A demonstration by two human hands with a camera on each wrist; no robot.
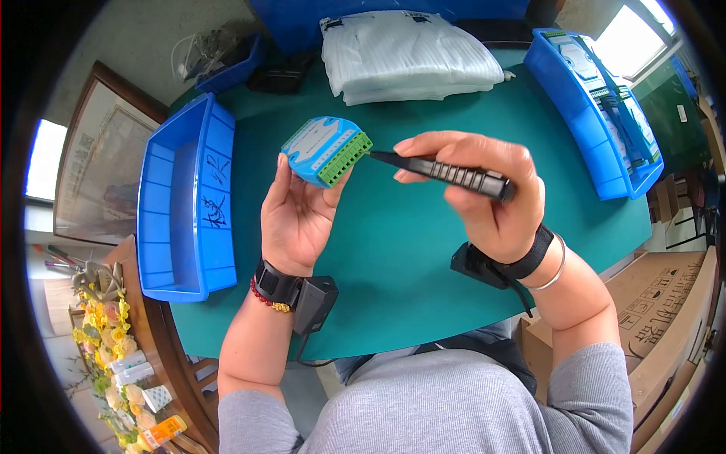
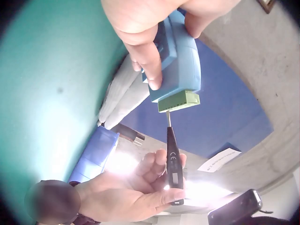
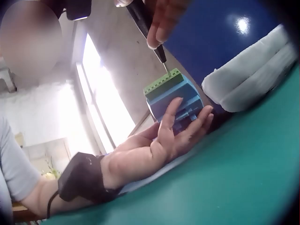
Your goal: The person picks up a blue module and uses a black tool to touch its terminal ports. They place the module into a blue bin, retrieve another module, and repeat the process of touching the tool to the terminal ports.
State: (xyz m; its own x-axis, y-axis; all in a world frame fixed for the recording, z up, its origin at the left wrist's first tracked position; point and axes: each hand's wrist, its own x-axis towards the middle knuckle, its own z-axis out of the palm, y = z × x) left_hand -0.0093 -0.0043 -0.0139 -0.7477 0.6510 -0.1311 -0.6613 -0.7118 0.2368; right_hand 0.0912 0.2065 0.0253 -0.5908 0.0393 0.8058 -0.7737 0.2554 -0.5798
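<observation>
Nearest me, my left hand (image 1: 296,216) comes up palm-open over the green surface (image 1: 408,250), fingers and thumb curled round the blue module (image 1: 321,146) and holding it clear above the surface. That grip is snug on the casing, thumb on one side, fingers on the other, as the left wrist view shows. The module's green terminal strip (image 1: 345,159) faces to the right, toward my other hand.

My right hand (image 1: 484,189) is just beside it, fingers wrapped firmly round the black screwdriver (image 1: 446,170). The tool lies nearly level, its slim tip (image 3: 165,65) right at the green strip; from the right wrist view it looks to be touching a terminal, though I cannot tell whether it is seated in a screw.

Further left, an empty-looking blue bin (image 1: 185,204) stands on the surface with dark marks on its inner wall. Further right, a second blue bin (image 1: 582,121) holds printed boxes. At the far edge lies a stack of white plastic bags (image 1: 408,57), with a smaller dark blue tray (image 1: 227,64) off to its left.
</observation>
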